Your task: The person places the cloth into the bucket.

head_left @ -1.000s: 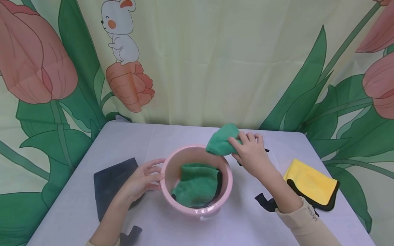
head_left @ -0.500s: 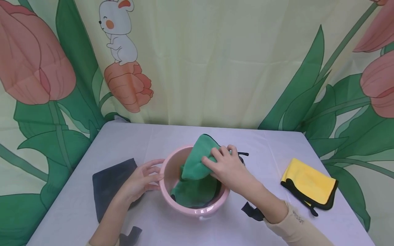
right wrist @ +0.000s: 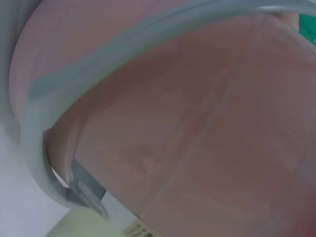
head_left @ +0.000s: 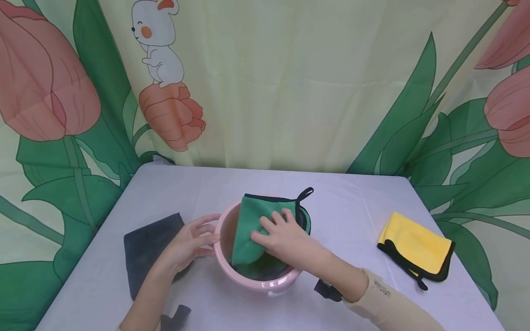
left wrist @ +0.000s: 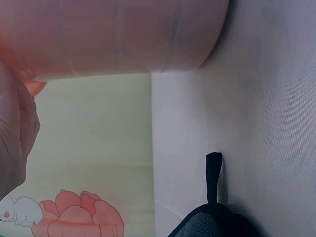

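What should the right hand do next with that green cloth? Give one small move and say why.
Probably push the green cloth down into the pink bucket: the right hand presses it, yet its top edge stands above the rim.

Left hand (head_left: 188, 243) reaching in from the lower left, forearm bare, palm turned inward, fingers (head_left: 207, 228) spread and nearly straight, thumb side uppermost. Right hand (head_left: 281, 239) stretched across from the lower right, palm down, fingers (head_left: 269, 225) extended and slightly fanned, pointing left and away. Right wrist bent a little, forearm angled up from a cream sleeve (head_left: 389, 303) at the lower right. Both hands close together, not touching each other.
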Available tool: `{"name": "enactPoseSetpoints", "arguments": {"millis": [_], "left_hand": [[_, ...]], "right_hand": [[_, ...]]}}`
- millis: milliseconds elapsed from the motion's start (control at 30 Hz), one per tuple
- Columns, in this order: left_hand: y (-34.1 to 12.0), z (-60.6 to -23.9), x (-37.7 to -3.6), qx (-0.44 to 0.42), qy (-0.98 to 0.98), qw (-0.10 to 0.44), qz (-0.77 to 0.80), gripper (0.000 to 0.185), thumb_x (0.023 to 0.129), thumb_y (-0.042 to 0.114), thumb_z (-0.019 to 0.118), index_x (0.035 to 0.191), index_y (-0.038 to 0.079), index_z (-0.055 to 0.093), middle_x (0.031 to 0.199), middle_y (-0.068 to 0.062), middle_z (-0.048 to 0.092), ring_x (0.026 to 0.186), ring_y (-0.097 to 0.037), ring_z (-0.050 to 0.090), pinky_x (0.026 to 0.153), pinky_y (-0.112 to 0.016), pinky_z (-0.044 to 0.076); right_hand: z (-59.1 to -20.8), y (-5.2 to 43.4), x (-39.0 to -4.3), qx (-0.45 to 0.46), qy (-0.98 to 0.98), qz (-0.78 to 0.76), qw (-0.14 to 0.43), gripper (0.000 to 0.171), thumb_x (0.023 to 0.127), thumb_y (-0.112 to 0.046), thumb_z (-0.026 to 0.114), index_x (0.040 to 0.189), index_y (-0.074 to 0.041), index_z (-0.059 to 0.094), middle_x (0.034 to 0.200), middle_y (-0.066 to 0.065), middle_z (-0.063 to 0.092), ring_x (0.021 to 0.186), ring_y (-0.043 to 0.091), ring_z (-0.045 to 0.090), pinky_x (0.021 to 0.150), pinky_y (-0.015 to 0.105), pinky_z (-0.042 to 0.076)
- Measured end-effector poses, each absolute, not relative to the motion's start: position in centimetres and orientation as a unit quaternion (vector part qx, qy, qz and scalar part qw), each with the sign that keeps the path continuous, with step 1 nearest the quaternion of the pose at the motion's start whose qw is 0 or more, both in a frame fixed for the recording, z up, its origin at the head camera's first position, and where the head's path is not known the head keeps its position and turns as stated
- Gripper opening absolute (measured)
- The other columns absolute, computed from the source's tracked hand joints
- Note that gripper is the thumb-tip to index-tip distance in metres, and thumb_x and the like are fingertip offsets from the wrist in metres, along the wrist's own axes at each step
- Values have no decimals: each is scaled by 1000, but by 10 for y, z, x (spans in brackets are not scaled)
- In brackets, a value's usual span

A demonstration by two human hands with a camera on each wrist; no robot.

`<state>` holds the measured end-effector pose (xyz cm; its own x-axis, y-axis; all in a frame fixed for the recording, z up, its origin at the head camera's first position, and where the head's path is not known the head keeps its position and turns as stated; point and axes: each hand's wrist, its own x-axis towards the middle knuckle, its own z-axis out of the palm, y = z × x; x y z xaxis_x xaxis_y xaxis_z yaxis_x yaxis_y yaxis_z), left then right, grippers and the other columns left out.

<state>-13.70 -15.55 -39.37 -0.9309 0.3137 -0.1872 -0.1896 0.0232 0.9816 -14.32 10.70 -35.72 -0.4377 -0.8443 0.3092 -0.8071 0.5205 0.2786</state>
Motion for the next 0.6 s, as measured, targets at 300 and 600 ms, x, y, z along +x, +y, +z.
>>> {"name": "enactPoseSetpoints", "arguments": {"millis": [300, 600], "left_hand": [[-156, -393, -137, 51, 682, 187, 705, 59, 84, 10, 63, 136, 4, 36, 94, -7, 61, 76, -18, 61, 70, -36, 55], [-157, -394, -138, 58, 682, 188, 704, 59, 84, 10, 63, 136, 3, 36, 93, -6, 61, 75, -17, 61, 70, -36, 55]], "right_hand": [[-365, 98, -148, 500, -857, -49, 116, 30, 82, -31, 66, 109, -29, 54, 100, -1, 52, 89, 19, 47, 80, 39, 38], [-367, 96, -151, 514, -851, -87, 57, 33, 86, -30, 62, 117, -32, 53, 103, -2, 51, 97, 17, 45, 85, 40, 38]]}}
